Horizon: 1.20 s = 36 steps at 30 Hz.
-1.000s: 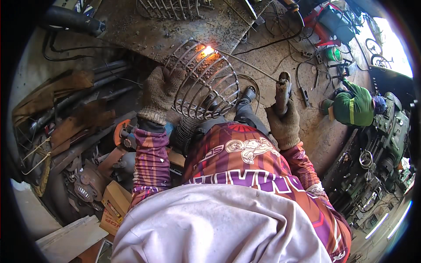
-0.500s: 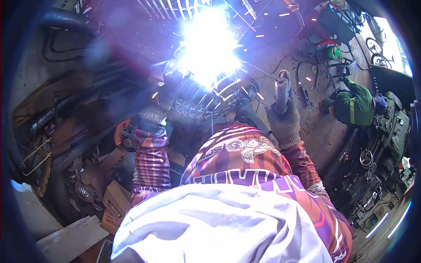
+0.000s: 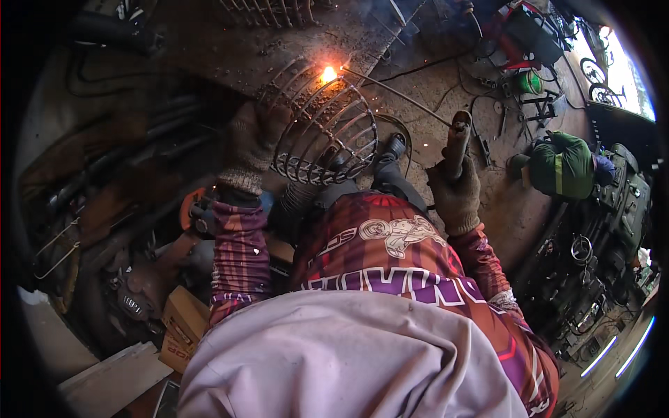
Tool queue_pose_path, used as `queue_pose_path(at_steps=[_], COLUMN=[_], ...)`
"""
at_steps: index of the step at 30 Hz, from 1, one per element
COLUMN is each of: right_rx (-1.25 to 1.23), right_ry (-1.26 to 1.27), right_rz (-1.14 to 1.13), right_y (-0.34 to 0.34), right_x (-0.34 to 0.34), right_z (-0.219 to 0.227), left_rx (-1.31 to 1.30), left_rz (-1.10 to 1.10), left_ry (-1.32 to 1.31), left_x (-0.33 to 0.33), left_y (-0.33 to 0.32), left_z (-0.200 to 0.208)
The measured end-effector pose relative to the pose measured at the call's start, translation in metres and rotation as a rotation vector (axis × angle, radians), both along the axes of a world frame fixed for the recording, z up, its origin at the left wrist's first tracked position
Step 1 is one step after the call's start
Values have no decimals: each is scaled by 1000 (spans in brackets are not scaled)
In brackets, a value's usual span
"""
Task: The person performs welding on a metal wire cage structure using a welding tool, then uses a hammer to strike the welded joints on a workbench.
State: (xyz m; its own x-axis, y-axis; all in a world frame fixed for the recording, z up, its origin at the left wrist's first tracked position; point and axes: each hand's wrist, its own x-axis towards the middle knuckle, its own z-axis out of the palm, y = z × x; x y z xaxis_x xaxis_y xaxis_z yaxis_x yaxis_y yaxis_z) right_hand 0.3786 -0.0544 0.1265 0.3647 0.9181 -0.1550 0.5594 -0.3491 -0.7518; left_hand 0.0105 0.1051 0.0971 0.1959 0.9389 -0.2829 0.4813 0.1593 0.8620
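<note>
A round cage-like basket of bent metal bars [image 3: 324, 139] stands tilted in front of me, with a small orange glow [image 3: 328, 74] on its far rim. My left hand [image 3: 247, 150], in a grey knit work glove, is closed at the basket's left side; shadow partly hides its fingertips. My right hand [image 3: 456, 191], gloved too, is wrapped around a welding electrode holder [image 3: 456, 143]. From the holder's jaws a thin welding rod [image 3: 401, 96] slants left, its glowing tip just right of the glowing spot and apart from it.
Another barred metal piece [image 3: 268, 10] lies at the far edge. A person in a green top [image 3: 563, 166] bends over at the right, near dark machinery [image 3: 627, 198]. Cables cross the floor by a green reel [image 3: 531, 82]. At left are metal stock and a cardboard box [image 3: 187, 317].
The blinding welding arc and flying sparks have died down to a small orange glow. The rod tip now shows apart from the basket, whose bars have become visible.
</note>
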Motion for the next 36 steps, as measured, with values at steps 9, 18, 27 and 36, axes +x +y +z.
queue_pose_path(at_steps=[9,18,27,36], right_rx=[-5,-35,-26,22], right_ry=[73,101,78,15], right_rz=[-67,-89,-61,18], right_y=[-3,-6,2,3], right_x=[-7,-6,-9,-7], right_z=[8,5,12,10], left_rx=[327,390,434,453], left_rz=[78,101,75,81], left_ry=[325,270,269,287], left_x=[14,16,14,14], left_y=[-10,-14,-14,-15], left_z=[32,37,33,36])
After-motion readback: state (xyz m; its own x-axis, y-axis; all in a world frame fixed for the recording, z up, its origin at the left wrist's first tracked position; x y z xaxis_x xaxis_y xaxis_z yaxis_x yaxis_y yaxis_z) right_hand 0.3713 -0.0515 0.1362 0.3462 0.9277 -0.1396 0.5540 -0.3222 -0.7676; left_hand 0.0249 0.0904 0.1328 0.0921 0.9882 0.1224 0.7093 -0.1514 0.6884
